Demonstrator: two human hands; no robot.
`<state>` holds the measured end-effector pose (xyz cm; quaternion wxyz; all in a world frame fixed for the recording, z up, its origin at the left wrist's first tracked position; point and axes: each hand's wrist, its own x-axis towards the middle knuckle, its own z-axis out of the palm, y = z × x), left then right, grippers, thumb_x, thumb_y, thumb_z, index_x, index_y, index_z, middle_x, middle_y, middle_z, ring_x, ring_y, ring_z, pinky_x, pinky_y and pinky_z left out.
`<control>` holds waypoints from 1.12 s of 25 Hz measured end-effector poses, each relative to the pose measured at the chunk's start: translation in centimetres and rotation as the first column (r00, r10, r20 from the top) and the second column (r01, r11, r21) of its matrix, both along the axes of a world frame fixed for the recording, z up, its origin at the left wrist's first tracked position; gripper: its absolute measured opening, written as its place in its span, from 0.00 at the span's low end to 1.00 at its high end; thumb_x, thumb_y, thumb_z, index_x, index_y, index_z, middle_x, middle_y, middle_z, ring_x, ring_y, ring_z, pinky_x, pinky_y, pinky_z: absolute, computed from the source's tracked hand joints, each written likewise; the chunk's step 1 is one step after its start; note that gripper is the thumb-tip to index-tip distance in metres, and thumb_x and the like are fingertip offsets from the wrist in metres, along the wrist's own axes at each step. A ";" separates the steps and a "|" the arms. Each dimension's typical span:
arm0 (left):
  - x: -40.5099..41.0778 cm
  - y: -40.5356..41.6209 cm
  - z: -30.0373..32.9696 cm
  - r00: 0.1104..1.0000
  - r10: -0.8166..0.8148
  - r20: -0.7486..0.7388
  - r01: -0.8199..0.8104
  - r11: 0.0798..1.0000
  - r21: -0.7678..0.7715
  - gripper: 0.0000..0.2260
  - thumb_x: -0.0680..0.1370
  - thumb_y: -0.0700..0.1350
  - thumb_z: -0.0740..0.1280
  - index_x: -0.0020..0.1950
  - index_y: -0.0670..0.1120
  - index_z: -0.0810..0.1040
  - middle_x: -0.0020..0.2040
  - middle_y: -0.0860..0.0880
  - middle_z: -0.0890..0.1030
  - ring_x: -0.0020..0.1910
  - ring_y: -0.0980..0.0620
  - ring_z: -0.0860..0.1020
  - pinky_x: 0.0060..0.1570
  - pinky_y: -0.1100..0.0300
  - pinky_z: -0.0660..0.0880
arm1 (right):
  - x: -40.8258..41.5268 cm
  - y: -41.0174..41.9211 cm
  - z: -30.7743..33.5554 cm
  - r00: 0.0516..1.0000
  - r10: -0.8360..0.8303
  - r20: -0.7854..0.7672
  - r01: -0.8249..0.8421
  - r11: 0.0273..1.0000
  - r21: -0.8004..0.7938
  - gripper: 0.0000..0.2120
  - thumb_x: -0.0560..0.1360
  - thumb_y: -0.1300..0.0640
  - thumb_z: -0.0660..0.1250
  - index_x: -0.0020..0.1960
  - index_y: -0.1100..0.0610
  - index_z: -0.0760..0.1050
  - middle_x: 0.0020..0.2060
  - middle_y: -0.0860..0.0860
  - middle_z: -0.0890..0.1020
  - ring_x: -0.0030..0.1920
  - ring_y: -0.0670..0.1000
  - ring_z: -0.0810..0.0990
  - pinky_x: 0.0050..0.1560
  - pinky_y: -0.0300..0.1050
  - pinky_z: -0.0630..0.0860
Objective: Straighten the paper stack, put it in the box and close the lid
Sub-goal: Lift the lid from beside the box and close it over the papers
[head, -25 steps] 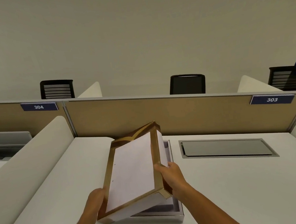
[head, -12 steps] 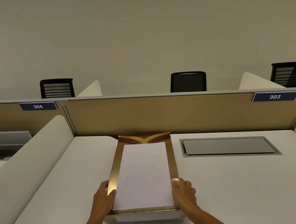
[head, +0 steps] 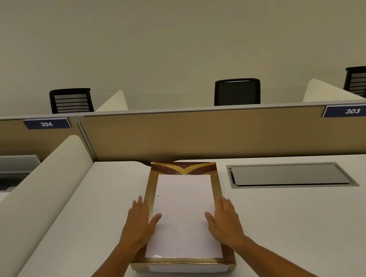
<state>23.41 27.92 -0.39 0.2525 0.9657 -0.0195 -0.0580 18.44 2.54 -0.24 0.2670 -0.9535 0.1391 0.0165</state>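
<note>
The box (head: pixel 185 268) lies shut on the white desk in front of me. Its lid (head: pixel 184 209) has a white middle panel, a gold border and a brown-and-gold band at the far end. My left hand (head: pixel 141 225) rests flat on the lid's left edge, fingers spread. My right hand (head: pixel 224 220) rests flat on the lid's right edge, fingers spread too. Both palms lie on top of the lid and neither hand grips anything. The paper stack is hidden; I cannot see inside the box.
A grey cable hatch (head: pixel 290 175) is set into the desk (head: pixel 298 227) right of the box. A tan partition (head: pixel 199 134) with signs 304 and 303 closes the back. A rounded white divider (head: pixel 33 193) bounds the left. Black chairs (head: pixel 236 91) stand beyond.
The lid was tilted up in both hands a second ago; it came down flat onto the box. My hands then slid from its near corners forward onto its top.
</note>
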 end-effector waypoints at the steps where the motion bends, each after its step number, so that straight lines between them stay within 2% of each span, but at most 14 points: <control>1: 0.8 -0.5 -0.1 0.997 -0.059 0.043 0.057 0.997 0.057 0.48 0.65 0.76 0.42 0.79 0.51 0.45 0.80 0.48 0.45 0.79 0.44 0.46 0.76 0.46 0.44 | 0.9 0.2 0.1 0.998 0.059 -0.011 -0.059 0.997 -0.054 0.36 0.79 0.37 0.54 0.80 0.53 0.47 0.80 0.51 0.51 0.80 0.56 0.52 0.77 0.54 0.54; 3: 2.4 -1.5 -0.3 0.979 -0.170 0.111 0.149 0.974 0.172 0.49 0.64 0.79 0.36 0.79 0.52 0.48 0.80 0.48 0.45 0.79 0.44 0.45 0.76 0.45 0.43 | 2.7 0.6 0.3 0.986 0.162 -0.033 -0.166 0.975 -0.147 0.39 0.77 0.31 0.47 0.80 0.52 0.44 0.81 0.50 0.46 0.80 0.56 0.46 0.78 0.55 0.48; 5: 4.0 -2.3 -0.8 0.960 -0.237 0.150 0.190 0.943 0.274 0.48 0.65 0.78 0.32 0.79 0.55 0.51 0.80 0.47 0.47 0.79 0.42 0.47 0.75 0.43 0.43 | 4.4 0.9 0.3 0.973 0.229 -0.033 -0.230 0.948 -0.218 0.49 0.67 0.24 0.32 0.80 0.51 0.43 0.80 0.49 0.44 0.80 0.56 0.43 0.78 0.56 0.45; 7: 4.9 -2.6 -1.7 0.960 -0.240 0.141 0.182 0.925 0.334 0.46 0.66 0.76 0.32 0.78 0.56 0.52 0.80 0.46 0.49 0.79 0.41 0.49 0.75 0.42 0.45 | 5.8 0.7 -0.3 0.961 0.271 -0.045 -0.273 0.920 -0.280 0.56 0.59 0.23 0.26 0.80 0.51 0.42 0.80 0.50 0.43 0.80 0.56 0.40 0.78 0.57 0.42; 11: 5.4 -2.2 -3.2 0.969 -0.218 0.119 0.161 0.917 0.365 0.43 0.69 0.75 0.34 0.78 0.55 0.54 0.80 0.45 0.54 0.78 0.40 0.53 0.75 0.41 0.51 | 6.5 -0.3 -2.0 0.952 0.296 -0.070 -0.302 0.893 -0.334 0.56 0.58 0.22 0.26 0.80 0.51 0.40 0.80 0.50 0.42 0.80 0.56 0.40 0.78 0.55 0.40; 16: 5.6 -2.0 -4.6 0.968 -0.217 0.125 0.160 0.918 0.362 0.42 0.69 0.75 0.34 0.78 0.56 0.53 0.80 0.45 0.52 0.78 0.40 0.52 0.75 0.42 0.51 | 6.6 -0.6 -3.6 0.953 0.295 -0.076 -0.303 0.891 -0.338 0.55 0.60 0.22 0.25 0.80 0.51 0.40 0.80 0.50 0.42 0.80 0.56 0.41 0.78 0.54 0.39; 20: 5.7 -2.1 -5.3 0.965 -0.237 0.116 0.176 0.907 0.383 0.43 0.68 0.75 0.32 0.78 0.57 0.48 0.80 0.46 0.48 0.79 0.41 0.49 0.76 0.42 0.47 | 6.6 -0.8 -4.4 0.953 0.297 -0.068 -0.302 0.890 -0.342 0.54 0.62 0.22 0.26 0.80 0.51 0.39 0.80 0.49 0.42 0.80 0.55 0.41 0.77 0.52 0.38; 24: 5.7 -2.2 -5.5 0.965 -0.231 0.122 0.170 0.910 0.378 0.42 0.70 0.75 0.34 0.78 0.56 0.52 0.80 0.46 0.52 0.78 0.40 0.53 0.75 0.40 0.52 | 6.6 -0.8 -4.6 0.950 0.301 -0.077 -0.309 0.885 -0.349 0.53 0.63 0.23 0.27 0.80 0.51 0.40 0.80 0.49 0.43 0.80 0.55 0.41 0.76 0.53 0.37; 28: 5.8 -2.3 -5.3 0.968 -0.236 0.084 0.187 0.903 0.386 0.46 0.65 0.75 0.29 0.79 0.55 0.48 0.80 0.46 0.47 0.79 0.41 0.48 0.75 0.39 0.49 | 6.7 -0.7 -4.2 0.945 0.307 -0.114 -0.327 0.875 -0.357 0.54 0.61 0.23 0.26 0.80 0.51 0.40 0.80 0.50 0.42 0.80 0.57 0.40 0.78 0.55 0.39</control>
